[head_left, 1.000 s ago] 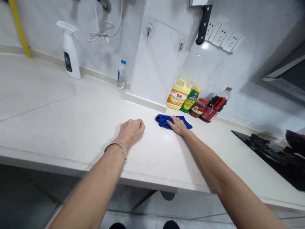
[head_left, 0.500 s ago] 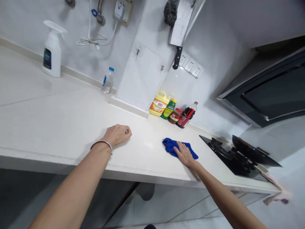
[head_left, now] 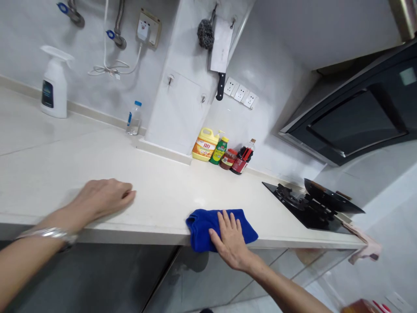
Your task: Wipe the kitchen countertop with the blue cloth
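Observation:
A blue cloth [head_left: 202, 228] lies over the front edge of the white countertop [head_left: 156, 187], part of it hanging down. My right hand [head_left: 232, 243] presses flat on it from above, fingers stretched and slightly spread. To the left, my left hand [head_left: 106, 198] rests on the counter as a loose fist, apart from the cloth. Nothing shows in its curled fingers, and a metal bracelet [head_left: 48, 232] circles that wrist.
Along the wall stand a white spray bottle [head_left: 54, 89], a clear water bottle [head_left: 133, 121], a yellow detergent jug [head_left: 205, 145] and several condiment containers. A cleaver [head_left: 221, 48] hangs above. A gas stove [head_left: 306, 208] with a wok [head_left: 332, 198] is at right.
My right hand has drawn the blue cloth toward me, from the countertop to its front edge. The view has shifted, and my left fist now appears farther left and nearer the edge.

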### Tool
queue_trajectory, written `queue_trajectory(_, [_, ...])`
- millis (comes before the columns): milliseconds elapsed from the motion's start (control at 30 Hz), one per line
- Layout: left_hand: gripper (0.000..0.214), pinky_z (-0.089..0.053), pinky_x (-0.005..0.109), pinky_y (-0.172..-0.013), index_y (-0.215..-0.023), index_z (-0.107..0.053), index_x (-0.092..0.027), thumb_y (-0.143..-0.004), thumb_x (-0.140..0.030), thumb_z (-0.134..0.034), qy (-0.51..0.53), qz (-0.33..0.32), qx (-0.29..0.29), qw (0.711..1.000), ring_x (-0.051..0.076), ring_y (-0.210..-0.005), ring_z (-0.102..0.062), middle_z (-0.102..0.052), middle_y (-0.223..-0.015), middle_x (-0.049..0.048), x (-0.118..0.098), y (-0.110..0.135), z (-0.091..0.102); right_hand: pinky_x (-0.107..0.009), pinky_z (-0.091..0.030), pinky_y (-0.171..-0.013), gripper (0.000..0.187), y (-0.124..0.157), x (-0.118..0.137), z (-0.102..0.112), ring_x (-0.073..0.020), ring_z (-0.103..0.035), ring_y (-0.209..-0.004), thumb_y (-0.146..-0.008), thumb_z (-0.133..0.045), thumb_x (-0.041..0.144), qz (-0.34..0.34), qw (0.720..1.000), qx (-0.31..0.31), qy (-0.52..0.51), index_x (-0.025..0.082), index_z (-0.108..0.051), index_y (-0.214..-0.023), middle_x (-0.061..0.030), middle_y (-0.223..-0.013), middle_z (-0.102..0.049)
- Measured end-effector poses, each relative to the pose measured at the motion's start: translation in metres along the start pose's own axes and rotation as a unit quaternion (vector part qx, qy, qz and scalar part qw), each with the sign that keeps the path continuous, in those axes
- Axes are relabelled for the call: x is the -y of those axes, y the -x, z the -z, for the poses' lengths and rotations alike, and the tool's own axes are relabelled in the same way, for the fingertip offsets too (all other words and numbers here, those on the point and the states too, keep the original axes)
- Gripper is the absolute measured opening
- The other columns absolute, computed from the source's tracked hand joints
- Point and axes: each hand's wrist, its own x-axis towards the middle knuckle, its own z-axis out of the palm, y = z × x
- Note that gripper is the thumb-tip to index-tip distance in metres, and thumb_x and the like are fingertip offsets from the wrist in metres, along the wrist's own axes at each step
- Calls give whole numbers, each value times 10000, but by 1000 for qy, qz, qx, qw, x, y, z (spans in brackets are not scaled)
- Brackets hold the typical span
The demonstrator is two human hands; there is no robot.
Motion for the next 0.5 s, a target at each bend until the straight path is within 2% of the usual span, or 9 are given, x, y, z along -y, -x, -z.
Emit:
queue_trajectory(67, [501, -451, 379, -765, -809, -665, -269, -894, -547, -256, -40, 47, 30, 998, 281, -843, -651, -739, -883, 39, 26, 15, 1, -629, -122, -1255, 896, 1, 20, 4, -425, -82, -1558, -988, -186, 728, 44, 999, -2, -24, 103, -244, -1627, -161, -1692, -142])
queue_trajectory(133, [578, -450, 361, -781, -827, -673, -300, -901, -600, -185, -29, 100, 72, 992, 265, -878, -652, -746, -899, -4, 48, 27, 1, -634, -99, -1257, 918, -5, 39, 8, -429, -49, -1560, -980, -192, 746, 93, 994, 8, -50, 100, -223, -1631, -162, -1696, -112])
queue_trajectory(167, [621, -452, 359, -803, -896, -690, -320, -903, -622, -147, -10, 127, 78, 989, 266, -933, -654, -755, -959, -13, 56, 31, 0, -635, -87, -1257, 927, -10, 48, 10, -431, -39, -1560, -977, -192, 753, 115, 991, 16, -62, 97, -214, -1632, -164, -1698, -104])
queue_trajectory(267, [746, -453, 381, -902, -1231, -650, -322, -898, -699, -99, 61, 185, 48, 980, 301, -1151, -611, -712, -1266, 18, 70, 36, -8, -636, -55, -1257, 934, -31, 68, 17, -430, -22, -1562, -980, -188, 755, 165, 982, 39, -87, 88, -197, -1634, -175, -1699, -92])
queue_trajectory(333, [812, -451, 409, -939, -1326, -608, -294, -881, -767, -121, 92, 206, 20, 974, 338, -1210, -580, -662, -1371, 37, 75, 34, -14, -637, -40, -1255, 922, -49, 76, 20, -421, -18, -1564, -987, -191, 747, 194, 975, 50, -93, 92, -187, -1635, -176, -1701, -87])
queue_trajectory(500, [875, -474, 430, -896, -1377, -604, -327, -852, -826, -113, 91, 254, 29, 963, 363, -1112, -626, -727, -1257, 7, 95, 27, -36, -605, -48, -1260, 918, -106, 81, 20, -397, -20, -1571, -982, -221, 762, 245, 964, 55, -88, 121, -188, -1638, -156, -1708, -101])
